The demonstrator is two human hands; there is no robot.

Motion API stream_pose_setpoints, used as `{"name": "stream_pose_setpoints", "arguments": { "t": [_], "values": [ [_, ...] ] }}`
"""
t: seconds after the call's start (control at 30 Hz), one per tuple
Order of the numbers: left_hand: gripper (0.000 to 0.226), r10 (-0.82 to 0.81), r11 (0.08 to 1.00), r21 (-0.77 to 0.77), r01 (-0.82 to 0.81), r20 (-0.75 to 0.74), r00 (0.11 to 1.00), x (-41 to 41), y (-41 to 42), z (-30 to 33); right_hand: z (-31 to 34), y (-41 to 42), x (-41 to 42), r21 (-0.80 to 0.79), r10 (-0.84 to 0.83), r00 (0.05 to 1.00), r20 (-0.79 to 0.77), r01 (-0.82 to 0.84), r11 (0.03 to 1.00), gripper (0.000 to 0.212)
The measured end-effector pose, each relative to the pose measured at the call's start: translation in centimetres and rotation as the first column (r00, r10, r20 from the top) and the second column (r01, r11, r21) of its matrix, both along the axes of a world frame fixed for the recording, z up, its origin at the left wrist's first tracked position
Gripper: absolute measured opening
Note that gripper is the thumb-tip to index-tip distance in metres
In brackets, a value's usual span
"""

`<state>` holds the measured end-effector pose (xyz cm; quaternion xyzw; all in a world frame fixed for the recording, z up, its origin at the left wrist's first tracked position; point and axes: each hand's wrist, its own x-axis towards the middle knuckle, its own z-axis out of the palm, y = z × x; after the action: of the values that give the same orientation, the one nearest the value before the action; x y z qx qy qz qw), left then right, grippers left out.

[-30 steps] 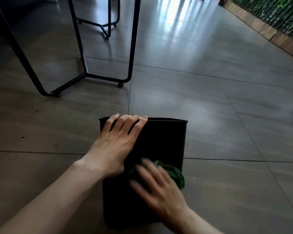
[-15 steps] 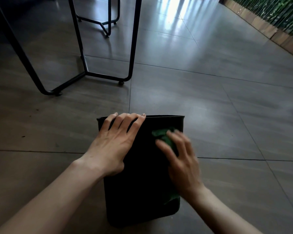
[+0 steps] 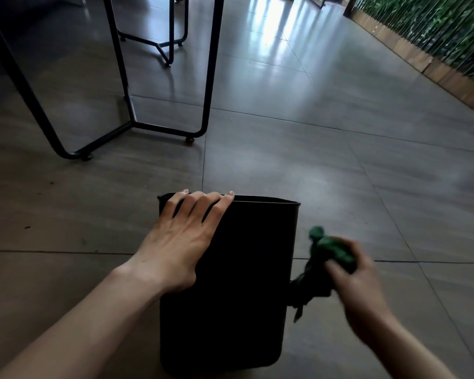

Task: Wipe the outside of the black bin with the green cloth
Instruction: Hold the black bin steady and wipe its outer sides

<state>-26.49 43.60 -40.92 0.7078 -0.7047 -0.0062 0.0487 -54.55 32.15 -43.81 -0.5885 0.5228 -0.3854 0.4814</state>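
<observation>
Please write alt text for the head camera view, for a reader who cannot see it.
A person's left hand presses flat on a black plastic bin lying on grey floor tiles, while the right hand holds a crumpled green cloth beside the bin's right side. Black metal table legs stand behind.

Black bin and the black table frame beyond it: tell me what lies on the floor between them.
Nothing: in the head view only bare grey floor tile separates the black bin from the black table frame.
</observation>
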Motion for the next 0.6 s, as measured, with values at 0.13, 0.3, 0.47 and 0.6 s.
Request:
{"name": "stream_pose_setpoints", "arguments": {
  "t": [0.13, 0.3, 0.47, 0.6],
  "values": [
    [0.113, -0.012, 1.000, 0.001, 0.011, 0.017, 1.000, 0.2, 0.3, 0.1, 6.4, -4.0, -2.3, 0.318, -0.118, 0.884, 0.453, -0.037, 0.947, 0.036],
    [0.102, 0.030, 1.000, 0.010, -0.030, -0.057, 0.998, 1.7, 1.2, 0.9, 10.9, -6.9, -2.7, 0.272, 0.012, 0.935, 0.354, -0.115, 0.955, 0.057],
    [0.082, 0.071, 0.996, 0.053, -0.067, -0.071, 0.995, 3.2, 2.0, 1.2, 8.9, -7.6, 1.4, -0.044, 0.270, 0.856, -0.441, -0.322, 0.946, 0.040],
    [0.070, 0.073, 0.997, 0.042, -0.070, -0.099, 0.992, 3.8, 2.7, 1.0, 8.1, -7.6, 4.7, 0.050, 0.496, 0.448, -0.744, -0.703, 0.709, 0.067]
  ]
}}
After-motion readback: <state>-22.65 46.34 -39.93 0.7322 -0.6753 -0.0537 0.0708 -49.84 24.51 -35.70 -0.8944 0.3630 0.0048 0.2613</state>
